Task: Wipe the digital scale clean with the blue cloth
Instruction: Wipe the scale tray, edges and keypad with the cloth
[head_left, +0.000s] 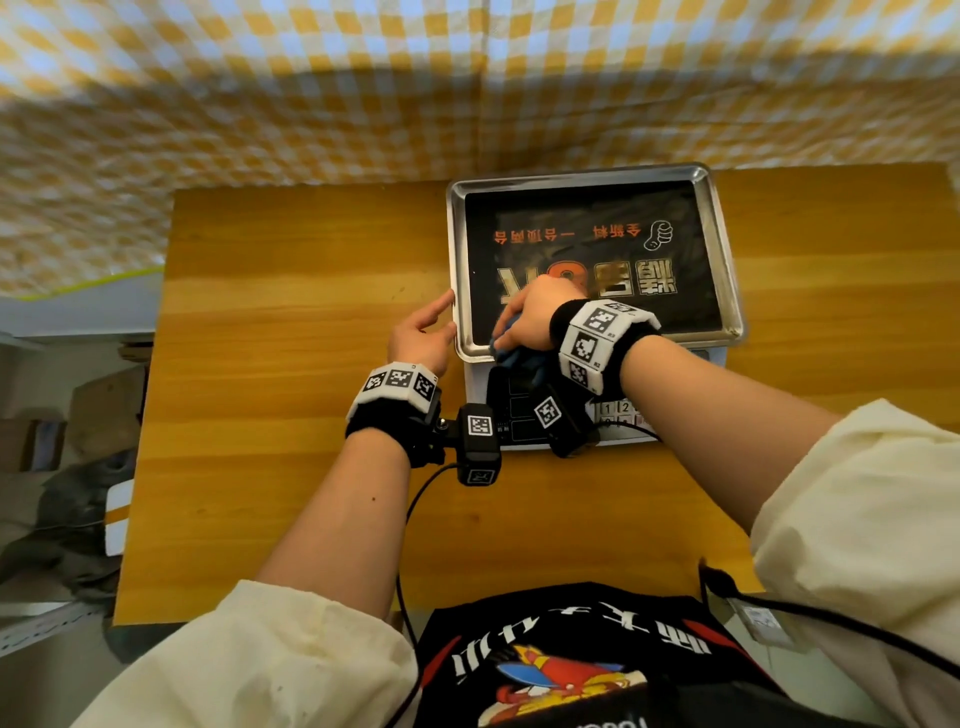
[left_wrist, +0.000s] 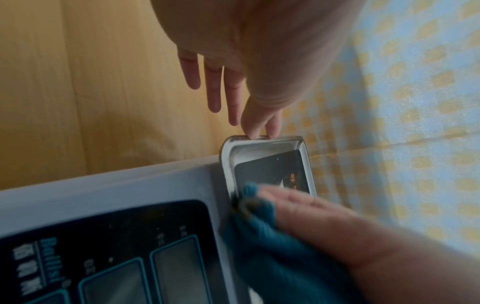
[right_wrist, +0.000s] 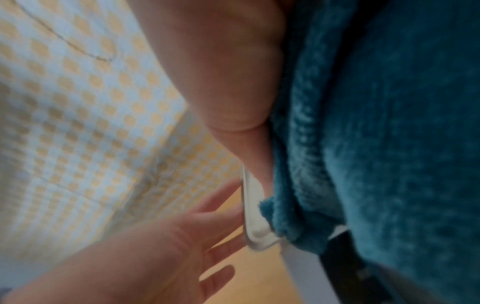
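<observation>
While plush blue cloth (head_left: 519, 353) rubs it, steel tray (head_left: 727, 291) gleams.

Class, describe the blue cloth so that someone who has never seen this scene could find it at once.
Start at the wooden table, then find the white digital scale with its steel tray. At the tray's near left corner, the right hand grips a bunched, fuzzy blue cloth, while the left hand touches the tray's left rim. It is the only soft, blue thing among hard metal and plastic.

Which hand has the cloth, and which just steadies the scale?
The right hand grips the blue cloth at the tray's near-left corner; the left hand, fingers straight, only touches the tray rim.
</observation>
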